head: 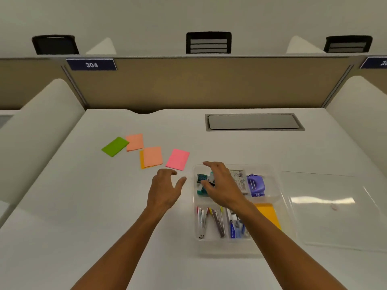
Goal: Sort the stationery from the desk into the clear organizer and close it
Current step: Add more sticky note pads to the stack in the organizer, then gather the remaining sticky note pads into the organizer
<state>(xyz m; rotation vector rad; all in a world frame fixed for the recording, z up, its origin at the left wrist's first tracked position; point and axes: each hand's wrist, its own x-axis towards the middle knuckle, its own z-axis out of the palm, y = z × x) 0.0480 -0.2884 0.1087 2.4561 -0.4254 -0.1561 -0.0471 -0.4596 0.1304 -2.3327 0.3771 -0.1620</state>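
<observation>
our right hand [222, 185] over the clear organizer [278, 206], fingers spread, gripping nothing we can see (teal item [202, 185] beneath) | left hand [165, 189] open, empty | pink pad [178, 159], lid [335, 208] on bench [83, 206]

Tan partition [199, 84] behind desk; blue "304" plate [91, 64]; three black chair backs [208, 42].

Bare desk [83, 206] left of my left hand [165, 190] gives free passage. Ahead, sticky-note pads [178, 159] lie scattered; to my right, the clear organizer [290, 216] and its lid [339, 210] block low sweeps.
</observation>
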